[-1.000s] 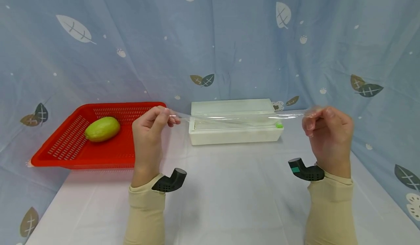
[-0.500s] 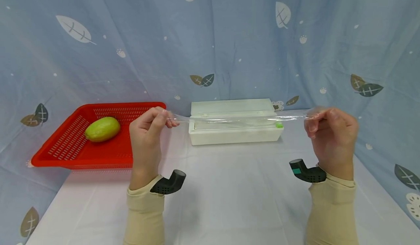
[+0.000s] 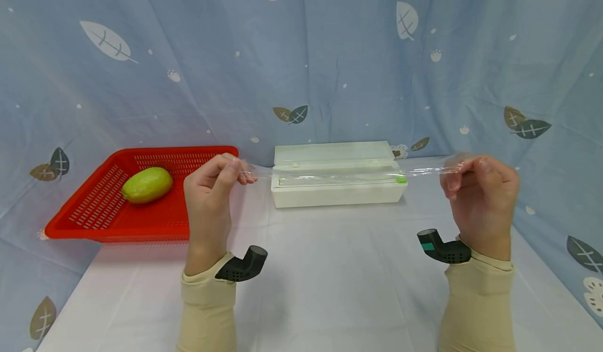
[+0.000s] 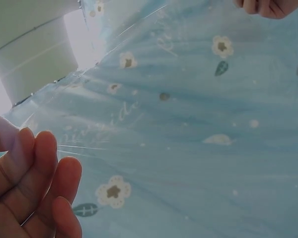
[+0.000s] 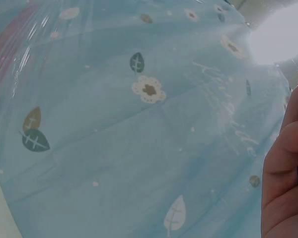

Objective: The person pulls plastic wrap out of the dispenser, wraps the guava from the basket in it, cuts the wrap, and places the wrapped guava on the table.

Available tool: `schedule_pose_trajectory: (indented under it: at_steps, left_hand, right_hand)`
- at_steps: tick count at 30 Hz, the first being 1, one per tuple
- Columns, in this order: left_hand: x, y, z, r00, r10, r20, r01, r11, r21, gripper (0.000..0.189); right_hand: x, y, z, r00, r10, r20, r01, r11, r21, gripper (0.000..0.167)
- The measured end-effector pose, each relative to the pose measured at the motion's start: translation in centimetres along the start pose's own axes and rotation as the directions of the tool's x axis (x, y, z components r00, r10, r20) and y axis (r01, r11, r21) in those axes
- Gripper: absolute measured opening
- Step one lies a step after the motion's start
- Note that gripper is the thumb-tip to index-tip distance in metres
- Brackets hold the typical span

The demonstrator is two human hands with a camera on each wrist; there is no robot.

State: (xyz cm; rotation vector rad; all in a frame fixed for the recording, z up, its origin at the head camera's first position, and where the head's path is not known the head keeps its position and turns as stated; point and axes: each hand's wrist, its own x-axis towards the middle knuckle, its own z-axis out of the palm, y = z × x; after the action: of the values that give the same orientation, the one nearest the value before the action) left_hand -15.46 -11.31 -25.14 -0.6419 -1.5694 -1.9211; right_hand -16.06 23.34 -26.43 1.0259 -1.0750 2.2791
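Observation:
A clear sheet of cling film stretches between my two hands, in front of the white box in the head view. My left hand pinches its left end between thumb and index finger. At the other end my right hand pinches the film with thumb and curled fingers. In the left wrist view the film fans out in creases from the fingertips. The right wrist view looks through the film at the curtain behind, with the right fingers at the edge.
A white cling film box with a raised lid and a green slider stands at the back of the white table. To the left, a red basket holds a yellow-green oval fruit. A patterned blue curtain hangs behind.
My right hand has shifted a little to the right and my left hand slightly to the left, drawing the film wider. The box, basket and fruit stay where they were.

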Motion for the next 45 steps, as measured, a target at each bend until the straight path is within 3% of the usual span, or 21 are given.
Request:
schedule_pose_trajectory:
  at_steps: [16, 23, 27, 31, 36, 45]
  left_hand:
    - [-0.4, 0.7, 0.2, 1.000, -0.003, 0.012, 0.003, 0.999, -0.036, 0.025]
    - [-0.4, 0.7, 0.2, 1.000, -0.018, 0.025, 0.018, 0.999, -0.030, 0.027]
    - [-0.5, 0.9, 0.2, 0.999, -0.036, 0.033, 0.037, 0.999, -0.032, 0.027]
    - [-0.6, 1.1, 0.1, 0.997, -0.056, 0.057, 0.056, 0.998, -0.006, 0.028]
    - [-1.0, 1.3, 0.0, 0.992, -0.088, 0.093, 0.084, 0.995, 0.044, 0.026]
    - [-2.1, 2.3, -0.8, 0.967, -0.157, 0.198, 0.135, 0.983, 0.124, 0.026]
  right_hand:
    - [-0.2, -0.6, 0.4, 1.000, -0.027, -0.010, 0.027, 1.000, 0.004, 0.026]
    - [-0.3, -0.9, 0.4, 1.000, 0.013, 0.008, -0.013, 1.000, -0.021, 0.026]
    - [-0.5, -1.0, 0.4, 0.998, 0.064, -0.025, -0.066, 0.995, -0.078, 0.025]
    - [-0.5, -1.1, 0.3, 0.993, 0.098, -0.067, -0.106, 0.988, -0.114, 0.026]
    - [-0.4, -1.3, 0.3, 0.994, 0.080, -0.073, -0.086, 0.992, -0.090, 0.027]
    - [-0.8, -1.3, 0.8, 0.996, 0.066, -0.067, -0.064, 0.997, 0.035, 0.035]
